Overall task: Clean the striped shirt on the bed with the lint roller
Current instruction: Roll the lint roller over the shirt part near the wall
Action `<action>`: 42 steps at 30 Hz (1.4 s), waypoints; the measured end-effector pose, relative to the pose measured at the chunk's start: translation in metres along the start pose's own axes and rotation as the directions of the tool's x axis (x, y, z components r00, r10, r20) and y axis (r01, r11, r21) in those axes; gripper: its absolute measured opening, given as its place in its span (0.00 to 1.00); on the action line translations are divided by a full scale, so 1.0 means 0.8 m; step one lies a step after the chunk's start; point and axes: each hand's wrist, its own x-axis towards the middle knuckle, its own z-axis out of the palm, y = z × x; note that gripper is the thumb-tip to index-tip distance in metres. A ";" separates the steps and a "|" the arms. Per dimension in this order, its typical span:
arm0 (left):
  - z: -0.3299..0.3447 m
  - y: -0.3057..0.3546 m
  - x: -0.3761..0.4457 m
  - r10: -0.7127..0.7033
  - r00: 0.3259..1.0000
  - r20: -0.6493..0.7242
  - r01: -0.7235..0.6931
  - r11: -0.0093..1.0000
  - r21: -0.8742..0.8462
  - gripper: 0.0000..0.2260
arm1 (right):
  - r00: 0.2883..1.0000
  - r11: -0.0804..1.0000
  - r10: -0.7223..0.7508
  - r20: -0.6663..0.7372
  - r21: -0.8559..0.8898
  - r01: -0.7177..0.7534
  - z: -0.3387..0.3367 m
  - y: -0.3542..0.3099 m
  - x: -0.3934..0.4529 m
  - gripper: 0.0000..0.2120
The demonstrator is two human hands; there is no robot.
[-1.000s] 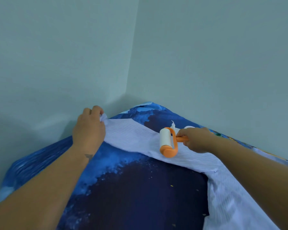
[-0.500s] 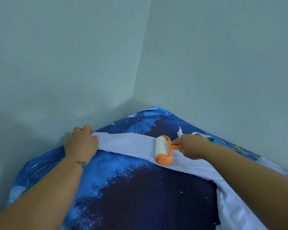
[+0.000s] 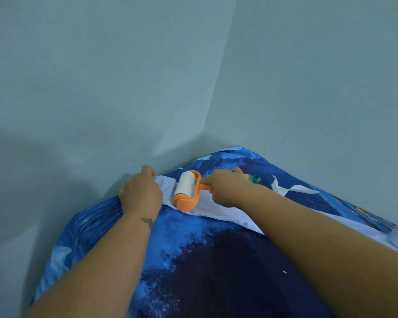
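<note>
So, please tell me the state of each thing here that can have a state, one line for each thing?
Lint roller: lying on the shirt sleeve, handle gripped by the right hand.
Striped shirt: spread flat on the bed, sleeve end held down.
Left hand: holds the sleeve end.
Right hand: grips the roller handle.
Bed cover: smooth, with small specks.

**What the view hides**

The right hand covers most of the orange lint roller's handle. The white striped shirt passes under the right forearm and leaves the right edge. The left hand's fingertips are curled out of sight. A small green object is too small to identify.
</note>
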 end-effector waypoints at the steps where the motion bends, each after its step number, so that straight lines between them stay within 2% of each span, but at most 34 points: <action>1: -0.002 -0.001 0.001 -0.010 1.000 -0.012 0.010 0.999 -0.054 0.11 | 1.000 1.000 -0.014 -0.013 -0.013 0.014 -0.002 -0.009 0.005 0.20; 5: -0.007 -0.002 0.002 -0.046 0.998 -0.040 0.036 0.975 -0.221 0.11 | 0.998 0.998 -0.044 -0.032 -0.049 0.043 -0.011 -0.027 0.016 0.21; 8: -0.007 -0.003 0.001 -0.023 0.999 -0.030 0.016 0.977 -0.211 0.09 | 0.996 0.997 -0.062 -0.057 -0.057 0.058 -0.009 -0.028 0.015 0.21; 12: -0.006 -0.001 0.003 -0.011 0.997 0.081 0.024 0.985 -0.171 0.10 | 0.996 0.997 -0.072 -0.057 -0.004 0.072 0.004 -0.024 0.013 0.21; 17: -0.007 0.000 0.004 -0.029 0.990 0.139 0.032 0.999 -0.021 0.19 | 0.995 0.996 -0.089 -0.037 -0.021 0.089 0.010 0.001 0.007 0.23; 21: -0.012 0.006 0.003 -0.033 0.987 0.160 0.017 0.995 0.098 0.17 | 0.997 0.996 -0.077 0.009 -0.041 0.077 0.013 0.034 -0.009 0.22; 28: -0.006 0.005 0.000 -0.027 0.994 0.103 -0.004 0.958 0.286 0.15 | 0.996 0.996 -0.018 0.083 -0.083 0.025 0.037 0.110 -0.052 0.18; 34: -0.003 0.005 0.002 0.016 0.995 0.099 -0.054 0.916 0.398 0.14 | 0.986 0.985 0.067 0.154 -0.168 -0.040 0.053 0.185 -0.108 0.14; 36: -0.005 0.008 -0.001 0.034 0.997 0.073 -0.064 0.887 0.457 0.14 | 0.973 0.977 0.122 0.197 -0.199 -0.082 0.052 0.212 -0.127 0.17; 39: 0.000 0.037 -0.007 0.178 0.983 0.044 -0.174 0.833 0.524 0.15 | 0.953 0.964 0.209 0.221 -0.211 -0.162 0.044 0.253 -0.155 0.18; 42: 0.026 0.087 -0.021 0.369 0.906 0.207 -0.416 0.868 0.272 0.13 | 0.937 0.963 0.230 0.264 -0.198 -0.180 0.041 0.273 -0.172 0.18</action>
